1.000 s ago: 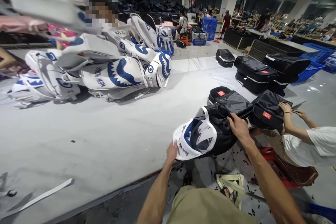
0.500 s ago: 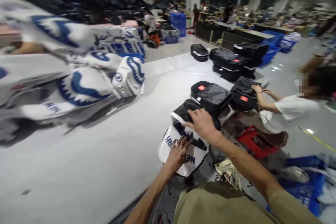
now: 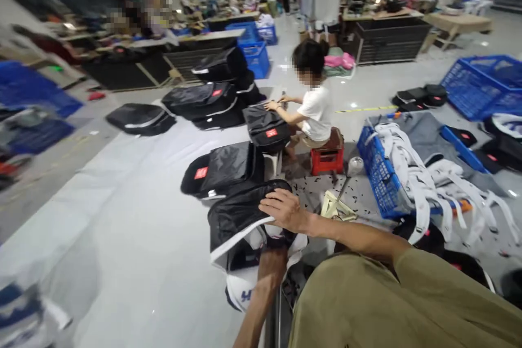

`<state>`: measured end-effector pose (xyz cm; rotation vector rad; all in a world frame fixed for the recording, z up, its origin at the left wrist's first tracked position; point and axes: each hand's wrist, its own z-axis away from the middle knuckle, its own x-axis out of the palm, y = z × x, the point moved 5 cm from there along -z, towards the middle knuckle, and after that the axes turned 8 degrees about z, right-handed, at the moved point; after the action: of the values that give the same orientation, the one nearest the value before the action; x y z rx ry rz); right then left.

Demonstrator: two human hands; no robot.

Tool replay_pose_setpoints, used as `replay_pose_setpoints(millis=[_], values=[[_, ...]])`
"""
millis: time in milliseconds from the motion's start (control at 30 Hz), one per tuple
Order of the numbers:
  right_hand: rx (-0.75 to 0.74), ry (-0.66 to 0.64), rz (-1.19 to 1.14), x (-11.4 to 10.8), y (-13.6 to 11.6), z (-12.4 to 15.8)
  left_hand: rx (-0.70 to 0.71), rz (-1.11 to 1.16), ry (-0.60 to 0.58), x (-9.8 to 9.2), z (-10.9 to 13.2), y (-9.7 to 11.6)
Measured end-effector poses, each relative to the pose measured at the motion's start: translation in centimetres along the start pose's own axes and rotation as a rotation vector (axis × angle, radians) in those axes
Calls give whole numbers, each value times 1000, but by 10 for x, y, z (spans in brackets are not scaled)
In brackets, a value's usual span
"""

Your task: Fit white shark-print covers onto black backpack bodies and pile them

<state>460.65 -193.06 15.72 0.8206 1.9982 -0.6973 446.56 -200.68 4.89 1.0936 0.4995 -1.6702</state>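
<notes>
A black backpack (image 3: 236,206) with white edging lies on the near edge of the white-covered table, its mouth gaping toward me. My right hand (image 3: 283,210) grips its upper edge, fingers bent over the black fabric; the thumb is hidden. My left hand goes into the opening up to the wrist (image 3: 272,263), so its fingers cannot be seen. Below the opening hangs a white panel (image 3: 238,291) with dark blue letters, partly covered by my left forearm. Just beyond lies another black backpack (image 3: 232,166) with a red label.
Across the table, a seated co-worker (image 3: 316,111) has both hands on a black backpack (image 3: 267,128). More black backpacks (image 3: 204,100) are stacked at the far end. To the right on the floor stands a blue crate (image 3: 377,174) with white straps hanging over it, beside scattered scraps.
My view has swung right. My left hand has moved from the lettered white panel into the backpack. The black part is now lifted open under my right hand.
</notes>
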Motion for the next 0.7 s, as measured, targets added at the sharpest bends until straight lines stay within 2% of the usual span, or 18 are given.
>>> replay_pose_setpoints(millis=[133, 200, 267, 300, 333, 400, 433, 467, 500, 533, 600, 633, 700], values=[[225, 155, 70, -32, 58, 73, 243, -26, -41, 5, -16, 74], [357, 206, 155, -55, 85, 110, 354, -36, -77, 6, -27, 101], [461, 253, 254, -82, 107, 143, 529, -28, -23, -4, -38, 123], [507, 274, 302, -95, 116, 158, 656, -12, 79, -16, -43, 135], [559, 301, 349, -108, 125, 171, 812, 21, 241, -32, -46, 145], [667, 356, 439, -132, 140, 195, 1085, 132, 659, -73, -49, 161], [715, 372, 480, -142, 148, 204, 1148, 200, 854, -94, -55, 167], [753, 387, 516, -151, 156, 211, 1145, 268, 1002, -112, -65, 173], [784, 399, 545, -158, 165, 217, 1085, 327, 1083, -128, -81, 180], [805, 412, 566, -164, 174, 221, 998, 368, 1097, -140, -102, 189], [840, 438, 580, -171, 195, 226, 875, 389, 983, -151, -151, 209], [854, 442, 574, -173, 206, 228, 851, 388, 921, -151, -176, 218], [874, 414, 545, -171, 231, 229, 852, 387, 880, -147, -218, 227]])
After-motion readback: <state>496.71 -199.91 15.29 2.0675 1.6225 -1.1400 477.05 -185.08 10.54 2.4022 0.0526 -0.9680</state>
